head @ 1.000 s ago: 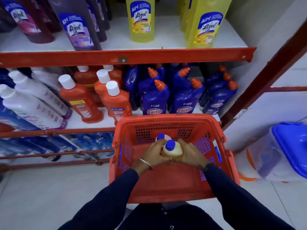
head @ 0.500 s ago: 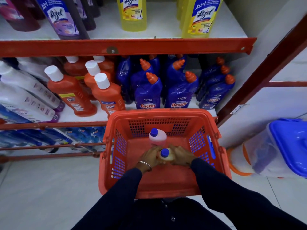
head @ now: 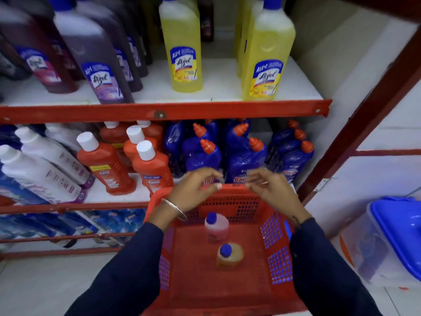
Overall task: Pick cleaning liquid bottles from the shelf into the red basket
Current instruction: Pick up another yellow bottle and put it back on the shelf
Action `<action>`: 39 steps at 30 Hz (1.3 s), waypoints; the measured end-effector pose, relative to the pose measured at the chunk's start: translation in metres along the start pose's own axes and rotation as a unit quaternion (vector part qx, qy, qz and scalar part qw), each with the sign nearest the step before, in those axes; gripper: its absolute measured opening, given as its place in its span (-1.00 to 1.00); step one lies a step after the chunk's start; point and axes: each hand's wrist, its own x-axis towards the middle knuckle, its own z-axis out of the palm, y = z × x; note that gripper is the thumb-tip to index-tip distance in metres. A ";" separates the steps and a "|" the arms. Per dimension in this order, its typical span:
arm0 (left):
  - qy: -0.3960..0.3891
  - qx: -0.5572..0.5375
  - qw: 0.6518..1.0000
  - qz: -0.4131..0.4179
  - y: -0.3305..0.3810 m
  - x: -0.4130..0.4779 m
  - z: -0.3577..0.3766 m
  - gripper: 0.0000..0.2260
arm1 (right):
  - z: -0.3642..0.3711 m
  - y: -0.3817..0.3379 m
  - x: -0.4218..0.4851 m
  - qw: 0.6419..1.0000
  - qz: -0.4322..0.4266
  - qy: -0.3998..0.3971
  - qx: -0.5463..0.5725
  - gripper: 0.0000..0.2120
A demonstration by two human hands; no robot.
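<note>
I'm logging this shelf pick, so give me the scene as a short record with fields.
basket: red basket below the shelf
in basket: pink bottle and tan bottle, both upright, blue caps
left hand: empty, open, above the far rim
right hand: empty, open, above the far rim
nearest shelf stock: blue bottles

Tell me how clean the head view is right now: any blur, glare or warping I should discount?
Head view: both hands, left and right, are motion-smeared, fingers ghosted over the basket rim; wide-angle warping tilts the purple bottles and bends the shelf rail; soft glare on the blue lid; yellow bottle label stays readable.
</note>
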 end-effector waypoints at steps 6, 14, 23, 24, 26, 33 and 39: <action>0.215 0.155 0.959 0.103 0.051 0.070 -0.074 -0.69 | -0.070 -0.078 0.075 0.934 -0.146 0.306 0.113 -0.82; 0.193 0.365 0.910 -0.030 0.004 0.107 -0.106 -0.33 | -0.100 -0.069 0.171 0.952 -0.063 0.222 0.201 -0.38; 0.208 0.425 0.881 0.004 -0.020 0.108 -0.105 -0.37 | -0.104 -0.074 0.173 0.940 -0.089 0.264 0.196 -0.41; 0.209 0.424 0.881 0.004 -0.021 0.109 -0.105 -0.36 | -0.100 -0.080 0.168 0.936 -0.098 0.291 0.170 -0.42; 0.208 0.419 0.884 0.000 -0.022 0.109 -0.105 -0.34 | -0.091 -0.095 0.159 0.921 -0.123 0.357 0.096 -0.43; 0.198 0.403 0.893 0.001 -0.020 0.105 -0.105 -0.33 | -0.058 -0.139 0.119 0.827 -0.217 0.519 0.008 -0.50; 0.185 0.397 0.899 -0.002 -0.019 0.104 -0.106 -0.33 | -0.046 -0.152 0.092 0.845 -0.189 0.488 0.113 -0.49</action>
